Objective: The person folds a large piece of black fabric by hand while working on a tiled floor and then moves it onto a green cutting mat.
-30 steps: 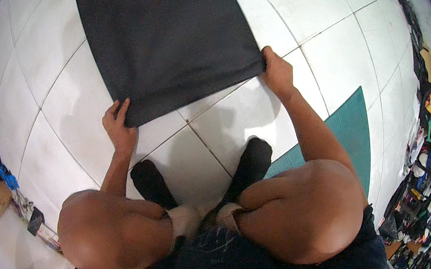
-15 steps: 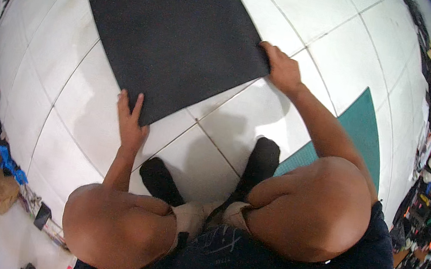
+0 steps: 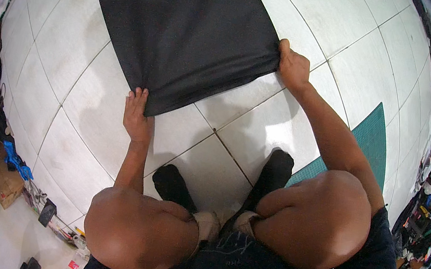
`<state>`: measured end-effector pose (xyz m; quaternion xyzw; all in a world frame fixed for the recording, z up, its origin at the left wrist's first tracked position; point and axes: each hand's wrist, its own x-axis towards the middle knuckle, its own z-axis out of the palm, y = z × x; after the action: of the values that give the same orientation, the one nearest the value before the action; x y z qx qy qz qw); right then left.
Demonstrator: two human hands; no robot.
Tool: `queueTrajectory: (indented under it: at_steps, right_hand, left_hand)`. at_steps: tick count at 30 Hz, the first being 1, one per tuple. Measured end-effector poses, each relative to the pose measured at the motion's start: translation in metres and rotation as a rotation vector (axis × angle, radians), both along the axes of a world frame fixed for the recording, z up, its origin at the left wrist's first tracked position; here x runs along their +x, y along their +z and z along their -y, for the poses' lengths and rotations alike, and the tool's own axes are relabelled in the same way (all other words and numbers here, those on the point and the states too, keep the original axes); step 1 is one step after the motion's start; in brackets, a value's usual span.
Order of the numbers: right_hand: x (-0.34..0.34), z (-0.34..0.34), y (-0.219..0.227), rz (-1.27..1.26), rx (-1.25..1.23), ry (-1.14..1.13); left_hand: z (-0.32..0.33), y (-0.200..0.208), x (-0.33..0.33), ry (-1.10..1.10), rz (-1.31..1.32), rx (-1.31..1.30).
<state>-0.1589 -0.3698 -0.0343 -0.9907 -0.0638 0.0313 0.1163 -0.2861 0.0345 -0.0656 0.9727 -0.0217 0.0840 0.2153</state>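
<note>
A wide sheet of black cloth [image 3: 186, 30] lies over the white tiled floor [image 3: 225, 108] and runs out past the top of the view. Its near edge is slightly rucked, with soft folds between my hands. At the near left corner, my left hand [image 3: 138, 117] has its fingers together, closed on the cloth's edge. My right hand [image 3: 294, 67] grips the near right corner in a closed hold, the thumb side uppermost. Parts of the fingers of both hands are hidden by the hands themselves or the cloth.
My feet in black socks [image 3: 174, 184] are on the tiles between my bent knees. A green cutting mat [image 3: 373, 138] lies beyond my right knee. Mixed clutter [image 3: 428, 205] lines the right side; a cardboard box [image 3: 5, 181] and a blue object [image 3: 16, 160] sit at the left.
My left hand's spread fingers have come together on the cloth's corner. The near edge, flat before, is now rucked and drawn slightly away from me. My right hand has closed more tightly.
</note>
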Motion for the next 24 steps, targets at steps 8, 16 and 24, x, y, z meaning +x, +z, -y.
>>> queueTrajectory:
  at_steps: [8,16,24]
  right_hand:
    - [-0.026,0.023,0.026,-0.167,0.005,0.129]
    - [-0.04,0.04,0.039,-0.087,0.182,0.177]
    - [-0.043,0.04,0.013,0.096,0.111,0.282]
  left_hand:
    - [0.015,0.027,-0.028,-0.061,-0.07,-0.004]
    - [0.001,0.026,-0.038,-0.074,-0.148,-0.003]
    - [-0.001,0.015,-0.041,-0.08,0.039,0.014]
